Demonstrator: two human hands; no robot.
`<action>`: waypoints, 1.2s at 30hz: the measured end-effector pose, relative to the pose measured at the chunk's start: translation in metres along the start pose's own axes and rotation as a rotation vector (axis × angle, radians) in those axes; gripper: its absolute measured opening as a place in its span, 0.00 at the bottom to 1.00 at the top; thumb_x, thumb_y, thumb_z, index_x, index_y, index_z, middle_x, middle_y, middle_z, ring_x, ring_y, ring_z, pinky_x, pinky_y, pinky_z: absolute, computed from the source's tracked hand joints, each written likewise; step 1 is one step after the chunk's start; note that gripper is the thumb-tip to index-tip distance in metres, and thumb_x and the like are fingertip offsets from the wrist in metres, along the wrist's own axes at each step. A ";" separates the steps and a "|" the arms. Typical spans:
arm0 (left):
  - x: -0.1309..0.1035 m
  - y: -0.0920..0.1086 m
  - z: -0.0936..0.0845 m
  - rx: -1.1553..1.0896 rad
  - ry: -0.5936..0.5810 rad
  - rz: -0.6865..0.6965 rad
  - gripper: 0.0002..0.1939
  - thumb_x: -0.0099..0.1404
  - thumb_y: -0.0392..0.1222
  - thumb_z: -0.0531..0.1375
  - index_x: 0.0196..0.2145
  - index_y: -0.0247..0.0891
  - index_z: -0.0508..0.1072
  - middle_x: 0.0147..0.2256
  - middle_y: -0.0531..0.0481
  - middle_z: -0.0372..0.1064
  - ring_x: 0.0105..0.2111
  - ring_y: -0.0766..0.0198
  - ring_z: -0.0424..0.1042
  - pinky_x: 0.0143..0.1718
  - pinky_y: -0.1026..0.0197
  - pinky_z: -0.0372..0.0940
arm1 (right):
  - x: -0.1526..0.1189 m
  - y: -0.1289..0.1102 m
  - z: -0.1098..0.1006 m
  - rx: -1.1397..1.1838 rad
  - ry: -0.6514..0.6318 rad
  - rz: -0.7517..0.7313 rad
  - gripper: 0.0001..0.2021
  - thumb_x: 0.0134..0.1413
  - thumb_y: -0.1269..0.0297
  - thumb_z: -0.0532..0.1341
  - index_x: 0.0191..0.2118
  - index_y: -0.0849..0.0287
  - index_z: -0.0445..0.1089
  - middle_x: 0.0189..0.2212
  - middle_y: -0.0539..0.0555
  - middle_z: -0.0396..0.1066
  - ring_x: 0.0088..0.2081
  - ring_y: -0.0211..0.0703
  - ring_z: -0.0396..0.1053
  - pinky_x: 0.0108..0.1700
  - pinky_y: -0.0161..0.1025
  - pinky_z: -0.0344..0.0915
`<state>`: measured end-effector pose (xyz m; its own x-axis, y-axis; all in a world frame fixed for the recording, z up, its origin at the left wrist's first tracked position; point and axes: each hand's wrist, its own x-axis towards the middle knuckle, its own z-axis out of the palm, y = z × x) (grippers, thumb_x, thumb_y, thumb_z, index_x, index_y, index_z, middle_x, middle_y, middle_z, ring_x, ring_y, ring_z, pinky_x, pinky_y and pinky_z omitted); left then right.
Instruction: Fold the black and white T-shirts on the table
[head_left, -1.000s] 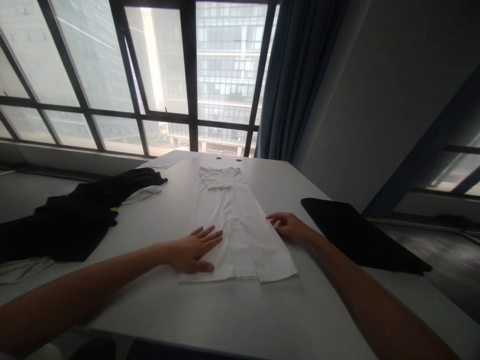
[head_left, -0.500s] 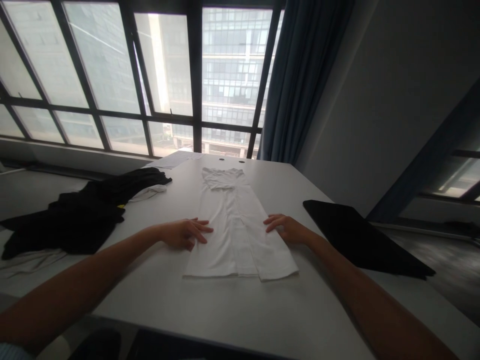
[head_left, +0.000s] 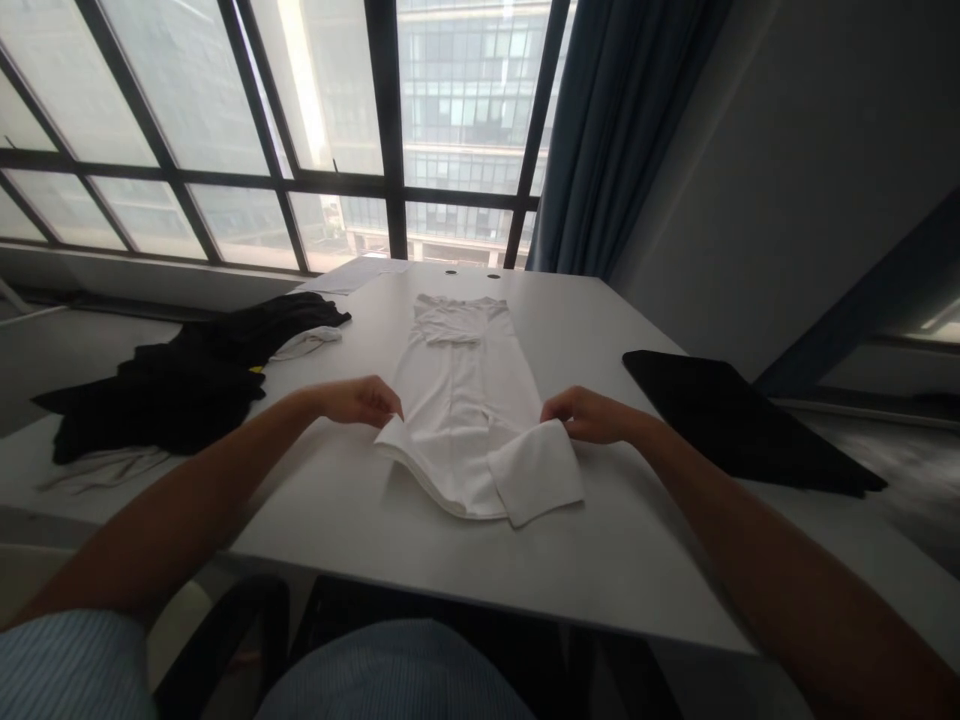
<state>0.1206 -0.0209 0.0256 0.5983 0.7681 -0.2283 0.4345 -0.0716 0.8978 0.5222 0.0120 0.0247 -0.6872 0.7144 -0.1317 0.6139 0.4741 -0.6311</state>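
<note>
A white shirt (head_left: 469, 400) lies folded into a long strip on the white table, its bunched upper part at the far end. My left hand (head_left: 367, 401) pinches its left edge and holds the near left corner up off the tabletop. On the opposite edge, my right hand (head_left: 585, 414) grips the cloth with bent fingers, partly hidden behind a raised flap. That flap sits over the near right corner. Between my hands the near hem sags in a curve.
Crumpled black clothes (head_left: 165, 390) with white cloth under them lie on the left. A flat black folded cloth (head_left: 739, 420) rests along the right. Papers (head_left: 356, 274) lie at the table's far left, near the windows. The table's near edge (head_left: 480, 597) runs in front of me.
My fingers, spread on the shirt's sides before, have closed on its edges. The near corners have come up off the table. The view has tilted downward.
</note>
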 end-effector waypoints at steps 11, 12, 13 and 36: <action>0.004 -0.013 -0.025 -0.202 0.331 0.050 0.21 0.41 0.52 0.77 0.28 0.34 0.82 0.26 0.42 0.77 0.30 0.51 0.76 0.30 0.55 0.70 | 0.004 0.008 -0.004 0.403 0.124 0.132 0.22 0.46 0.46 0.70 0.36 0.62 0.76 0.29 0.55 0.75 0.32 0.44 0.72 0.36 0.38 0.69; 0.013 -0.017 -0.025 -0.255 0.479 0.107 0.22 0.43 0.54 0.76 0.30 0.34 0.81 0.27 0.44 0.77 0.29 0.54 0.75 0.30 0.57 0.69 | 0.012 0.012 -0.001 0.453 0.267 0.172 0.23 0.48 0.45 0.69 0.38 0.62 0.75 0.29 0.55 0.74 0.30 0.43 0.71 0.34 0.37 0.68; 0.022 -0.022 -0.024 -0.305 0.610 0.143 0.23 0.46 0.56 0.74 0.31 0.33 0.80 0.28 0.45 0.76 0.28 0.58 0.74 0.30 0.60 0.68 | 0.020 0.016 0.003 0.498 0.394 0.225 0.23 0.52 0.45 0.67 0.42 0.62 0.74 0.30 0.55 0.73 0.28 0.40 0.70 0.32 0.36 0.68; 0.032 -0.039 -0.016 0.355 0.779 -0.135 0.35 0.48 0.48 0.70 0.55 0.33 0.79 0.45 0.45 0.79 0.35 0.56 0.74 0.41 0.60 0.66 | 0.047 0.038 0.032 0.078 0.546 0.262 0.28 0.53 0.70 0.62 0.61 0.66 0.71 0.58 0.63 0.72 0.57 0.50 0.71 0.61 0.40 0.63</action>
<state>0.1122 0.0172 -0.0104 -0.0492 0.9922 0.1149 0.7304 -0.0427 0.6816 0.5003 0.0469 -0.0301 -0.2060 0.9725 0.1082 0.6907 0.2229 -0.6880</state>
